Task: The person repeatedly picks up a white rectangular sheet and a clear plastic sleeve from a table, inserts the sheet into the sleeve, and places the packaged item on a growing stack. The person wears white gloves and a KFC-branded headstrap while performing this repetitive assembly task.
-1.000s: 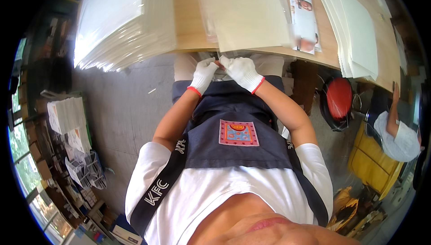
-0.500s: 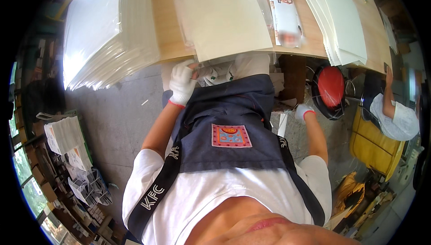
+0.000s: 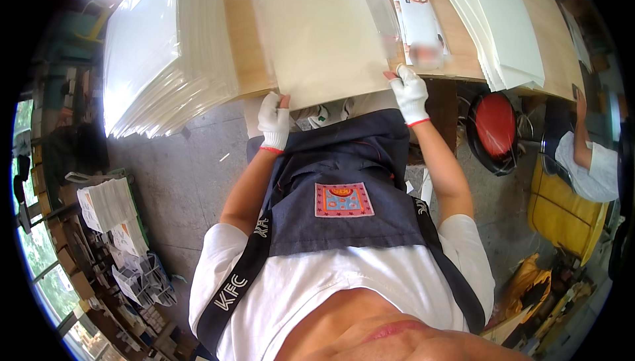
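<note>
At the table (image 3: 247, 50), both hands (image 3: 273, 123) in a pinch on cream sheet (image 3: 327, 37); white-lettered straps (image 3: 231, 295).

Our left arm (image 3: 247, 187) and right arm (image 3: 443, 166) reach out in front of us, bent at the elbows. Our left hand (image 3: 272, 121) and right hand (image 3: 409, 93) are well apart, both in white gloves (image 3: 415, 103). The right hand is a little farther out. Bare fingertips (image 3: 391, 76) poke from each glove and turn inward. Our wrists look almost straight. We cannot tell how tightly the fingers close.
</note>
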Available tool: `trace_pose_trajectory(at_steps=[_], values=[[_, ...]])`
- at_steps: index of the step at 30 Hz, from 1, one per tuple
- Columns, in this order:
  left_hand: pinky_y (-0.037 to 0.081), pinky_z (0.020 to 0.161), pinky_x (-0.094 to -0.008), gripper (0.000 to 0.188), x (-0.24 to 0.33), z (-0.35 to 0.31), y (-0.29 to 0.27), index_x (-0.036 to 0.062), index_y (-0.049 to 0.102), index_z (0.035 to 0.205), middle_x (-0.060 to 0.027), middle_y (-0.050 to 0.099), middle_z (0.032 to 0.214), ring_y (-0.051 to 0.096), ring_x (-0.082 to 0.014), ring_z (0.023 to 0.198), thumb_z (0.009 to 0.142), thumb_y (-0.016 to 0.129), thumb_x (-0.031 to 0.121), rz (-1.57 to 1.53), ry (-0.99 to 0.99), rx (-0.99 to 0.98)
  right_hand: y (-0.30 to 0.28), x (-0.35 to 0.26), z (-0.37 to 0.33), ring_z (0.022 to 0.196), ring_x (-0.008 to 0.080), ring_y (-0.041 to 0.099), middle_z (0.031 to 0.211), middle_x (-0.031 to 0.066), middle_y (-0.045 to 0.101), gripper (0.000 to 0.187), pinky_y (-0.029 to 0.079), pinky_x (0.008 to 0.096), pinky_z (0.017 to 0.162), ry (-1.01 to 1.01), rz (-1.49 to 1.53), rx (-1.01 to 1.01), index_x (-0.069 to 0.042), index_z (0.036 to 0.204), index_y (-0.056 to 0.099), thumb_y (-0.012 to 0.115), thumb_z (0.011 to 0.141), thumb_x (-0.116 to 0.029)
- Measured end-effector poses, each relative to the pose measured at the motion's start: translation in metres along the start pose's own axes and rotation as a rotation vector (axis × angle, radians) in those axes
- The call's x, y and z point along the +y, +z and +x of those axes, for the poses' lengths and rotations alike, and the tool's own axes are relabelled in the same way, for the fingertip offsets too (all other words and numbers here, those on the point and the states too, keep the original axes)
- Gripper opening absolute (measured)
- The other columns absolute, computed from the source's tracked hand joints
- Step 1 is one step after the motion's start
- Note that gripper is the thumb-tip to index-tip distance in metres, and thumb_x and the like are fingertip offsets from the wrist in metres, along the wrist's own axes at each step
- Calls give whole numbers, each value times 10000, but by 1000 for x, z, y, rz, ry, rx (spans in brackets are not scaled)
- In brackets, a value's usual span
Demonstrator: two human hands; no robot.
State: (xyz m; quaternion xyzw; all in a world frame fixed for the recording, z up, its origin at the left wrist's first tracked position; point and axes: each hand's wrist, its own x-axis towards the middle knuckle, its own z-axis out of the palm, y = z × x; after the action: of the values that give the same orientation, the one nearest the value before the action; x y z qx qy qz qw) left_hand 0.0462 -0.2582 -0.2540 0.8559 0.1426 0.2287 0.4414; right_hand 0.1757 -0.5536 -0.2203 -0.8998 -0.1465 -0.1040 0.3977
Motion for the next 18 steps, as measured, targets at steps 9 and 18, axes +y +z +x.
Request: trace_pose_trajectory(at_steps=[9, 18], values=[[428, 715, -251, 136, -32, -7, 11, 33, 525, 972, -36, 542, 900, 496, -102, 781, 859, 592, 69, -519, -403, 397, -18, 7, 29, 774, 275, 611, 827, 70, 636, 233, 470, 386, 696, -125, -288, 228, -128, 927, 558, 664, 768, -260], [465, 687, -244, 213, 66, 34, 25, 24, 531, 1044, -35, 565, 845, 558, -111, 749, 874, 601, 130, -519, -185, -100, -73, 78, 125, 1046, 214, 525, 1142, 24, 566, 424, 461, 348, 866, -365, -635, -414, -154, 1151, 585, 611, 748, -281]])
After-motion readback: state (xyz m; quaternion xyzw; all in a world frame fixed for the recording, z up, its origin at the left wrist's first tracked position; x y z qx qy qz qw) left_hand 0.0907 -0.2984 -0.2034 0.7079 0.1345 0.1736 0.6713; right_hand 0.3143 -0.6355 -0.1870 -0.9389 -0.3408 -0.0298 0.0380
